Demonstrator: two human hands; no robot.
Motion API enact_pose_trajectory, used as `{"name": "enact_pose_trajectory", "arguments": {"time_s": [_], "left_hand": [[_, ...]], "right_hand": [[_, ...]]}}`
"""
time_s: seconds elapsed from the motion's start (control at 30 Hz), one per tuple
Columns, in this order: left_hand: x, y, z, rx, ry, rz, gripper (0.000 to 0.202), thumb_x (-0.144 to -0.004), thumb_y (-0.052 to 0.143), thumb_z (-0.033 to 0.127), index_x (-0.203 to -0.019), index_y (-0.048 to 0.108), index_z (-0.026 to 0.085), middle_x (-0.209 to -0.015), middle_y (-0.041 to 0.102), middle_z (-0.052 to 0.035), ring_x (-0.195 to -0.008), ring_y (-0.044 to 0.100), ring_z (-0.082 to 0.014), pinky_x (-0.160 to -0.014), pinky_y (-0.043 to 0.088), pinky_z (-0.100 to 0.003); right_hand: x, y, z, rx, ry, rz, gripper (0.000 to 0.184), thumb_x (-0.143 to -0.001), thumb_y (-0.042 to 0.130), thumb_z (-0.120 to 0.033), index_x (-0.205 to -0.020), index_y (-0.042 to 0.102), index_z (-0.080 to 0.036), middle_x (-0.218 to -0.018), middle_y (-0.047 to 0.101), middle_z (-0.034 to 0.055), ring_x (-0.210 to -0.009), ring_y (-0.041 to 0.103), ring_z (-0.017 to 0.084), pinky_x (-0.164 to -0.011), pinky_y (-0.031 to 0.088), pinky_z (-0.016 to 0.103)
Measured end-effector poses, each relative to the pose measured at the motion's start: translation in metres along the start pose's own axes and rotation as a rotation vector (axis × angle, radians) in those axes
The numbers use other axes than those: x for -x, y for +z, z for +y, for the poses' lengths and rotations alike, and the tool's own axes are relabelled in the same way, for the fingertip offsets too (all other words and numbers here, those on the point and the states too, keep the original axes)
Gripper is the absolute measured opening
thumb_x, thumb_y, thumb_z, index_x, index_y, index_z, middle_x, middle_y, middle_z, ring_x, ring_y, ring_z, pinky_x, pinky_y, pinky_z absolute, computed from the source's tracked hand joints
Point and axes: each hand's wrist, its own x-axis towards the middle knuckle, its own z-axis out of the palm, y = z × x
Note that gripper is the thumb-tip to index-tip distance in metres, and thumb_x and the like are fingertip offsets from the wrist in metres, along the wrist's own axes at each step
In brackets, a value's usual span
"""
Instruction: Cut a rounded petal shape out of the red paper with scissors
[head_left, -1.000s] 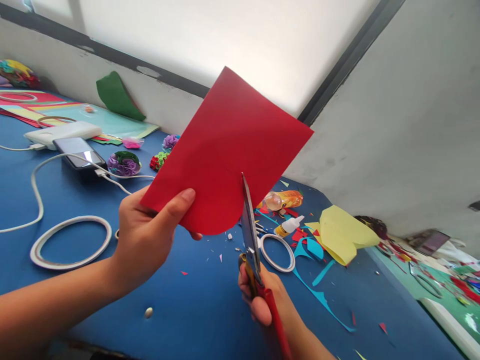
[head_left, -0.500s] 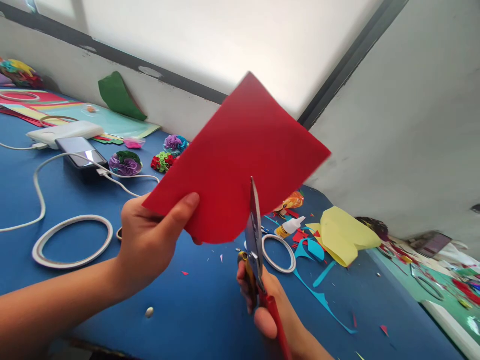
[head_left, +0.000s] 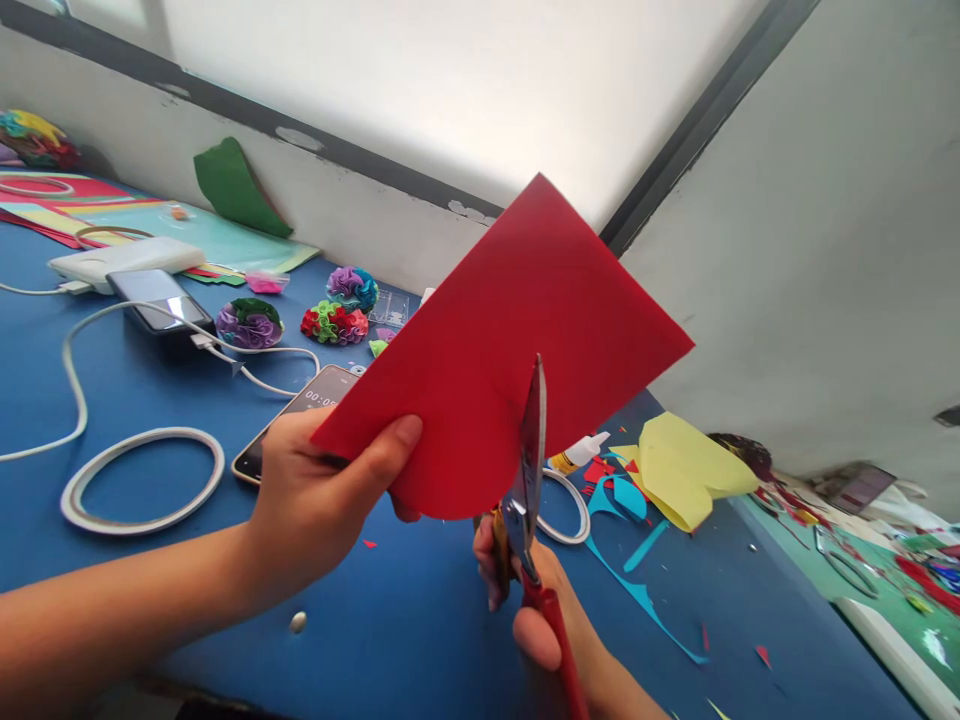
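Note:
My left hand (head_left: 319, 500) pinches the lower left corner of a red paper sheet (head_left: 510, 340), thumb on the front, and holds it up above the blue table (head_left: 375, 620). The sheet's lower edge is cut into a curve. My right hand (head_left: 536, 610) grips red-handled scissors (head_left: 529, 480), whose blades point up and bite into the sheet's lower edge near its middle.
Under the sheet lie a phone showing a timer (head_left: 300, 415), a white tape ring (head_left: 142, 480), paper flowers (head_left: 334, 322), a charging phone with white cable (head_left: 154, 305), a glue bottle (head_left: 581, 452), yellow paper (head_left: 682, 465) and several paper scraps. A white wall rises on the right.
The red sheet has shifted right and down with my left hand. The scissors have followed, tilting slightly right, still cutting the curved edge. The timer phone has come into sight.

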Motion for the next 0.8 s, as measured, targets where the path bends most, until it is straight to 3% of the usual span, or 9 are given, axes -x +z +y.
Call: {"name": "enact_pose_trajectory", "arguments": {"time_s": [0.2, 0.4, 0.8], "left_hand": [[-0.003, 0.002, 0.003, 0.014, -0.01, 0.051, 0.033, -0.081, 0.063, 0.027, -0.048, 0.063, 0.022, -0.047, 0.06, 0.0003, -0.043, 0.058, -0.0144, -0.038, 0.05, -0.023], [-0.009, 0.003, 0.009, 0.076, -0.024, 0.201, 0.026, -0.073, 0.069, 0.019, -0.048, 0.061, 0.02, -0.052, 0.057, 0.0033, -0.049, 0.054, -0.0098, -0.044, 0.049, -0.017], [-0.012, 0.005, 0.007, 0.101, 0.009, 0.239, 0.014, -0.068, 0.069, 0.016, -0.055, 0.069, 0.021, -0.05, 0.061, 0.007, -0.044, 0.057, -0.0073, -0.041, 0.049, -0.012]], "right_hand": [[0.001, -0.002, -0.002, -0.001, 0.015, -0.034, 0.067, -0.065, 0.045, -0.087, -0.084, 0.045, -0.023, -0.067, 0.048, -0.0011, -0.055, 0.043, 0.015, -0.05, 0.041, 0.027], [0.001, -0.004, -0.007, -0.012, 0.038, -0.047, 0.061, -0.069, 0.046, -0.083, -0.082, 0.043, -0.023, -0.065, 0.046, -0.002, -0.053, 0.04, 0.013, -0.049, 0.039, 0.026], [0.002, -0.003, -0.009, -0.049, 0.089, -0.086, 0.054, -0.075, 0.047, -0.077, -0.08, 0.044, -0.023, -0.058, 0.047, -0.0032, -0.049, 0.044, 0.013, -0.048, 0.04, 0.025]]}}
